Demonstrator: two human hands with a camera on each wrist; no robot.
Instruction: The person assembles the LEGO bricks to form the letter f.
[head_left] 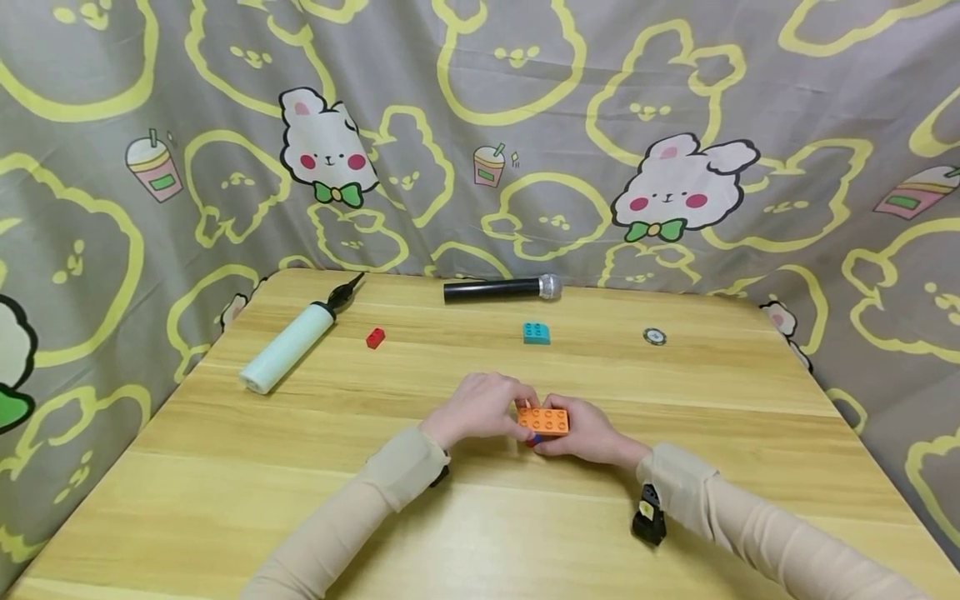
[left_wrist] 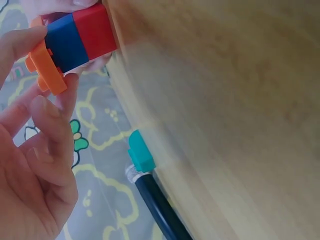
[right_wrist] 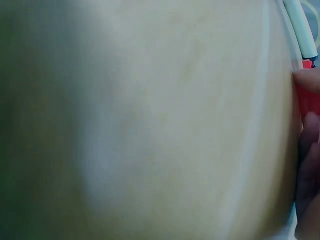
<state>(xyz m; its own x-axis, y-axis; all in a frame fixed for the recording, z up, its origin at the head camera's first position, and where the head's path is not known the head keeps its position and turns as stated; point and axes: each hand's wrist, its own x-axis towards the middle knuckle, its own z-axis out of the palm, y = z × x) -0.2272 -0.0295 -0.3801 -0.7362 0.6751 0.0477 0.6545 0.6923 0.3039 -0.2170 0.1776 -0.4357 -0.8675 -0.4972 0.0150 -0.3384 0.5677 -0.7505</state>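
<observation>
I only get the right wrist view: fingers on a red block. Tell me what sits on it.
Observer: A blue block sits directly on the red block.
Operator: Now tell me what the left hand is doing.
Observer: The left hand pinches an orange brick at the top of the stack.
Operator: Report what lies along the far edge of the table.
Observer: A black microphone with a silver head, pointing right in the head view.
</observation>
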